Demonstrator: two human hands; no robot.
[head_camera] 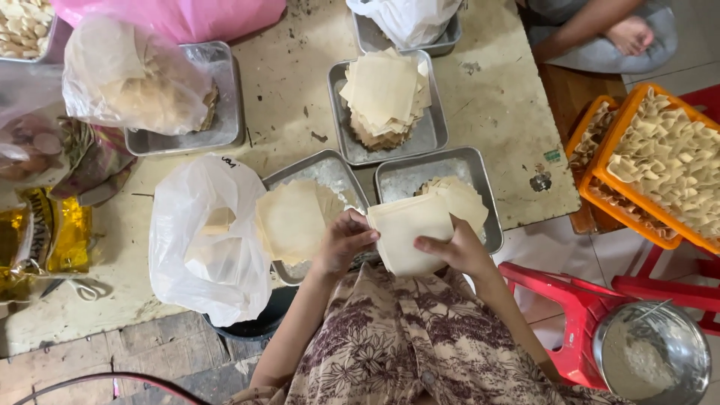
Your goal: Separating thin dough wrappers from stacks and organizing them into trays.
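- The left hand and the right hand are held apart, both pinched on one pale square dough sheet that spans the gap between them.
- The left hand's fingers close on the sheet's 9 o'clock edge; the right hand's thumb and fingers clamp its 3 o'clock and lower edge, the thumb lying across the front.
- The sheet hangs just above the person's floral shirt, at the near edge of the worn table.
- At 12 o'clock from the sheet sits a steel tray holding a small stack of the same sheets, just behind the right hand.
- At 10 o'clock from the left hand, a second steel tray carries another loose pile of sheets, touching a white plastic bag at 9 o'clock.
- Farther at 12 o'clock, a third tray bears a tall stack of sheets.
- At 2 o'clock, well apart, orange baskets hold folded pieces.
- At 4 o'clock, a metal bowl of white powder rests on a red stool.
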